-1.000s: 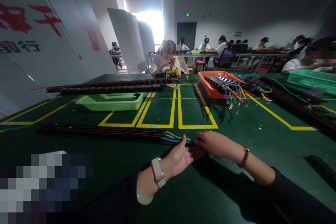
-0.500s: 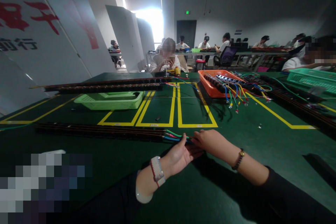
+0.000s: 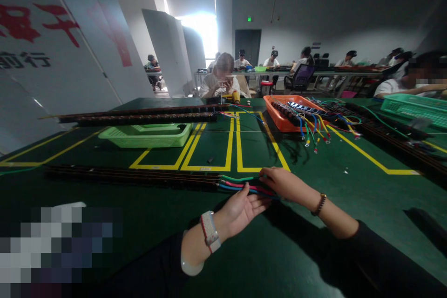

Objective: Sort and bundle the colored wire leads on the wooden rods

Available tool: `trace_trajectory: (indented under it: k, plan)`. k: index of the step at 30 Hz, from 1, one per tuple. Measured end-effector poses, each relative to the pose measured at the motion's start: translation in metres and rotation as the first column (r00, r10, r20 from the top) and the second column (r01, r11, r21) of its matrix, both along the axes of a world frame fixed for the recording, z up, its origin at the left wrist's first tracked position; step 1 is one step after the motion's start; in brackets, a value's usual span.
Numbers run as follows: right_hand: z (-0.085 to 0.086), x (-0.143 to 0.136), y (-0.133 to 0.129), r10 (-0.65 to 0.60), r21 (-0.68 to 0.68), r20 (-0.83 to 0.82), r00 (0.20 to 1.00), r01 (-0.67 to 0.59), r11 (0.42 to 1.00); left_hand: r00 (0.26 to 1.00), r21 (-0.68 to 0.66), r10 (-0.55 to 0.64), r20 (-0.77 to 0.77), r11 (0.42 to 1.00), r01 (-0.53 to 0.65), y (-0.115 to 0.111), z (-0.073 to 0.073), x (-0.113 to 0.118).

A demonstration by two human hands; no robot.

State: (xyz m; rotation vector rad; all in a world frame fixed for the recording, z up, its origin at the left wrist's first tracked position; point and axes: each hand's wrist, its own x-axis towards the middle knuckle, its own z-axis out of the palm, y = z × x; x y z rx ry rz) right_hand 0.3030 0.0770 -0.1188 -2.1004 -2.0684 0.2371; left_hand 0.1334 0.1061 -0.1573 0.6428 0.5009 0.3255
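Observation:
A long dark strip assembly (image 3: 139, 178) lies across the green table, with green, red and blue wires (image 3: 237, 185) coming out of its right end. My left hand (image 3: 242, 210) is palm up under the wires, its fingers stretched out to the right and its thumb raised beside the blue wire. Just right of it, my right hand (image 3: 284, 184) is closed at the wires, thumb and fingertips together on the green wire. The far ends of the wires are hidden by my right hand.
Beyond are a light green basket (image 3: 146, 136), an orange basket (image 3: 284, 118) of wired parts, more dark strips (image 3: 139, 116) and a teal basket (image 3: 415, 109). A dark bar (image 3: 428, 228) lies at right. A person (image 3: 220, 81) sits across the table.
My right hand has moved slightly right along the wires, and more of the green and red wires shows. My left hand has stayed nearly in place, its fingers still spread.

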Motion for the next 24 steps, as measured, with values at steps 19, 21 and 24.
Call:
trace_trajectory:
  k: [19,21,24]
  plan:
    - [-0.013,0.012,0.008,-0.106,0.096,0.034,0.994,0.102,0.99,1.0,-0.009,0.007,0.022,1.0,-0.007,0.0,0.003,-0.001]
    - [-0.001,0.007,0.002,-0.113,0.083,0.064,0.992,0.107,0.991,1.0,-0.007,0.001,0.022,1.0,-0.001,0.0,0.004,-0.001]
    - [0.014,-0.004,-0.009,-0.131,-0.037,0.119,0.984,0.136,0.99,0.999,-0.024,0.035,0.019,0.999,-0.034,0.0,0.003,-0.001]
